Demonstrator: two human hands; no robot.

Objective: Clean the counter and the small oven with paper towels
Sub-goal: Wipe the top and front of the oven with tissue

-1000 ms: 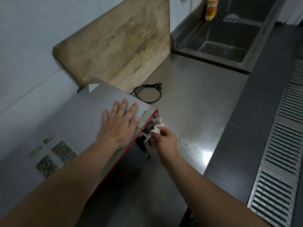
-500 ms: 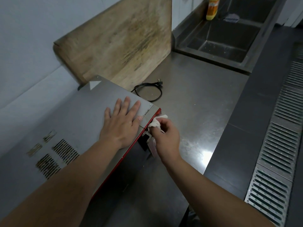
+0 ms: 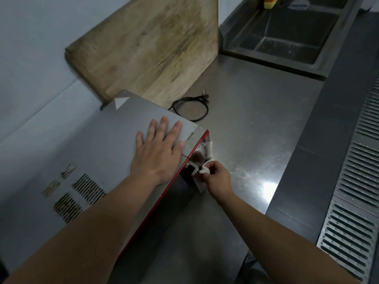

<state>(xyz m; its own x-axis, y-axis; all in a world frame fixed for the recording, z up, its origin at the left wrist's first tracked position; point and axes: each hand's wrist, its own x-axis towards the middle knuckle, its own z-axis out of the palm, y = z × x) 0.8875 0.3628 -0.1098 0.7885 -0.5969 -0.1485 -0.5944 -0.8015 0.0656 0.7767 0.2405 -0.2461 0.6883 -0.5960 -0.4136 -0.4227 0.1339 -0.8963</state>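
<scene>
The small oven (image 3: 106, 140) has a grey metal top and a red-edged front, and stands at the left on the steel counter (image 3: 256, 130). My left hand (image 3: 158, 152) lies flat on the oven's top near its front right corner, fingers straight. My right hand (image 3: 217, 177) grips a crumpled white paper towel (image 3: 206, 170) and holds it against the oven's front by the handle's end. The rest of the oven's front is hidden from this angle.
A large worn wooden cutting board (image 3: 149, 50) leans on the wall behind the oven. The oven's black power cord (image 3: 190, 109) lies coiled on the counter. A steel sink (image 3: 287, 37) sits at the back right, and a slotted floor drain grate (image 3: 359, 181) runs along the right.
My right hand moved up with the towel toward the oven's top front corner, then came back down to the handle's end. My left hand stayed flat on the top.
</scene>
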